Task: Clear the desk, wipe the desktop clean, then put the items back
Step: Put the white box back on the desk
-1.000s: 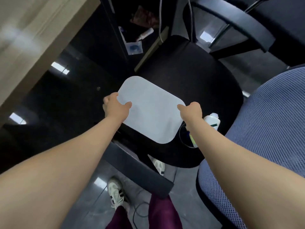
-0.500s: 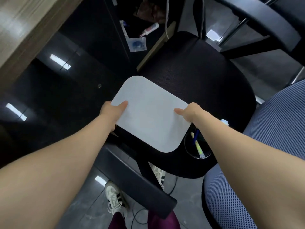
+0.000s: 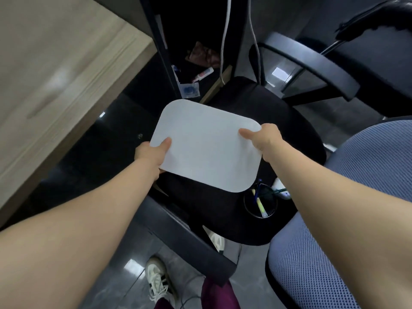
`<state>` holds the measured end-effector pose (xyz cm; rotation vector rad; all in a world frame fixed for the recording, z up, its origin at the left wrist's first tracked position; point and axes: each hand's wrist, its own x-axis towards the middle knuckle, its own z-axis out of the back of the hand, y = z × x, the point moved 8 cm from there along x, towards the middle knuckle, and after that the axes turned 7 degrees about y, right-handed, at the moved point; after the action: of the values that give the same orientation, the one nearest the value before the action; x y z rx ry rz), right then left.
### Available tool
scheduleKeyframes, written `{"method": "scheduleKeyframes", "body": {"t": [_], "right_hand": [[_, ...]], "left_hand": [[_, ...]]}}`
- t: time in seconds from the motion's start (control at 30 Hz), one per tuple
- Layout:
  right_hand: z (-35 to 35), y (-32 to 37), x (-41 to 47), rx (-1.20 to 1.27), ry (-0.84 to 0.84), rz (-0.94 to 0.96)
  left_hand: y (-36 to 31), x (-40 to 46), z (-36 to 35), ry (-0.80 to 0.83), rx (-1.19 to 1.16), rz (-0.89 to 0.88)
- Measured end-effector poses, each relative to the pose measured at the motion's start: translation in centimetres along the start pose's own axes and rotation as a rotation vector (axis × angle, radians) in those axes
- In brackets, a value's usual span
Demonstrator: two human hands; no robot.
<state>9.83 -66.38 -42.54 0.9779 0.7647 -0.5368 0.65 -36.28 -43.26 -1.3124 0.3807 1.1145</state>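
left hand [image 3: 151,152] pinching the mat's near-left edge, thumb on top, fingers hidden beneath. right hand [image 3: 265,139] pinching the far-right corner, thumb on top. white mat [image 3: 205,146] with rounded corners held flat and tilted between both hands, clear of everything, hovering over the black chair seat [image 3: 278,121]. mat's far-left corner overhanging the seat's edge toward the dark gap at 11 o'clock; near-right corner ending just above the pen cup [image 3: 260,204] at 5 o'clock. pen cup standing upright on the seat near its front rim, pens inside, a white bottle [image 3: 281,186] partly hidden behind the right forearm just beside it. bare seat open beyond the mat toward 2 o'clock. black armrest [image 3: 187,239] running under the left forearm at 6 o'clock, another armrest [image 3: 312,61] curving across at 1 o'clock. wooden desk [image 3: 55,85] filling 9 to 11 o'clock, its edge slanting down to the left, well apart from the mat. blue mesh chair [image 3: 356,197] crowding in at 4 o'clock, touching the black seat's side. two cables [image 3: 225,41] hanging at 12 o'clock. white shoe [image 3: 158,279] on the grey floor at 6 o'clock.
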Motion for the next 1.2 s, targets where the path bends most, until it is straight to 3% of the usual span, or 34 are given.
{"method": "scheduleKeyframes", "body": {"t": [0.37, 0.6, 0.83, 1.2], "right_hand": [[9.5, 4.3, -13.0, 0.131, -0.222, 0.076], [10.3, 7.5, -22.5, 0.186, -0.304, 0.129], [2.7, 12.9, -30.7, 0.208, -0.268, 0.245], [-17.3, 24.5, -38.6, 0.192, -0.038, 0.406]], "left_hand": [[-6.3, -11.7, -2.1, 0.154, 0.041, -0.082], [-10.5, -17.9, 2.4, 0.203, 0.040, -0.161], [-11.9, -21.9, 14.1, 0.184, -0.076, -0.243], [-11.3, -22.9, 40.1, -0.088, -0.261, -0.297]]}}
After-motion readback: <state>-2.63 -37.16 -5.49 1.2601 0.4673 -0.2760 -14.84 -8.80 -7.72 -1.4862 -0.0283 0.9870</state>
